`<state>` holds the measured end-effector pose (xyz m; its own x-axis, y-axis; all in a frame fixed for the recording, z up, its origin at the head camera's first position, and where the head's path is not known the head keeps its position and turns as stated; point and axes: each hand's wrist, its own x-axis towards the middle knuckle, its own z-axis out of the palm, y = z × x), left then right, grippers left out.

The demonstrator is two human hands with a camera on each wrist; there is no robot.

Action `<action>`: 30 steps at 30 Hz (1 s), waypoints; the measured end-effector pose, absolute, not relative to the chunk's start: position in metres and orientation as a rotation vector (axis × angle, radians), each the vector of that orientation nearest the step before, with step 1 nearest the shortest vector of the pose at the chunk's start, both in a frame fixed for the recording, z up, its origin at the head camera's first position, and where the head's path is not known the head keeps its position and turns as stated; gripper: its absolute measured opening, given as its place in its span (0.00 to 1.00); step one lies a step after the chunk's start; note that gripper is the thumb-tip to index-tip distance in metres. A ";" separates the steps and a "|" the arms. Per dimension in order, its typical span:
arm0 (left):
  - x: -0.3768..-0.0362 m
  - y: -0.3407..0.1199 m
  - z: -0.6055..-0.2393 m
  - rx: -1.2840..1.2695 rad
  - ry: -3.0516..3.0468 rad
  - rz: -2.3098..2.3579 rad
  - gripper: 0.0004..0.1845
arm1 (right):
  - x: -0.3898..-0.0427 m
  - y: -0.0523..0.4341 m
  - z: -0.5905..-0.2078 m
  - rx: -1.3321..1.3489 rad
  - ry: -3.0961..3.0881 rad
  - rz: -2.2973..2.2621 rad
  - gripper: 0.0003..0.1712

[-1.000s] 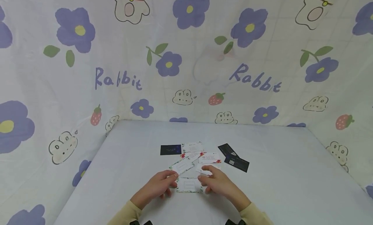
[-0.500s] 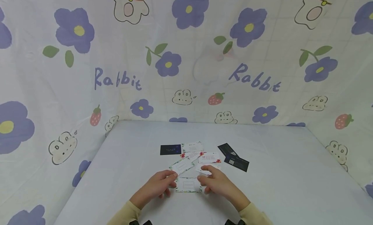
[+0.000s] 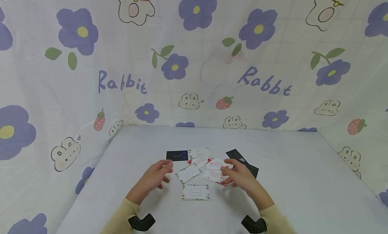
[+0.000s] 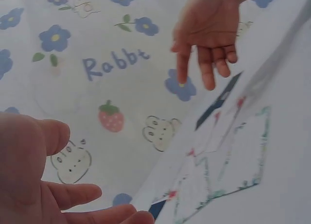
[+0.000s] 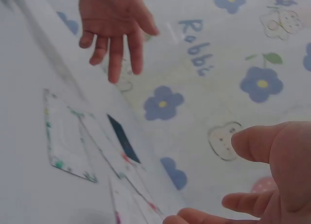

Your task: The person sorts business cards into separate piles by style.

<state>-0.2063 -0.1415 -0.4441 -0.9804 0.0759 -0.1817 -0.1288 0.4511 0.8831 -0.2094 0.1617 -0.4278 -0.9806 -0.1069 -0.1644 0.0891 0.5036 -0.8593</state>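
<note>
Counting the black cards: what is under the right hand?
The right hand hovers over a red-flowered card and covers most of a black card. Whether more cards lie beneath it cannot be seen.

Cards: we see them scattered mid-table (image 3: pixel 288 193), some overlapping.
Near card (image 3: pixel 195 192): alone, nearest us, between our hands.
Left hand (image 3: pixel 153 177): above the table, left of the spread.
Right hand (image 3: pixel 240 177): right of the spread, over its edge.
Far-left card (image 3: pixel 177 155): behind our left hand.
Cloth (image 3: pixel 194 58): behind and beside the table.
</note>
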 end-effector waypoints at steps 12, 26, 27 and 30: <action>-0.234 -0.151 -0.439 -0.116 2.411 1.682 0.32 | -0.226 0.209 -0.426 0.117 2.491 -1.562 0.37; -0.241 -0.169 -0.434 -0.146 2.369 1.675 0.34 | -0.234 0.233 -0.416 0.150 2.455 -1.607 0.39; -0.241 -0.169 -0.434 -0.145 2.369 1.675 0.34 | -0.234 0.233 -0.416 0.152 2.456 -1.604 0.39; -0.240 -0.167 -0.434 -0.146 2.364 1.673 0.34 | -0.234 0.234 -0.417 0.169 2.457 -1.591 0.39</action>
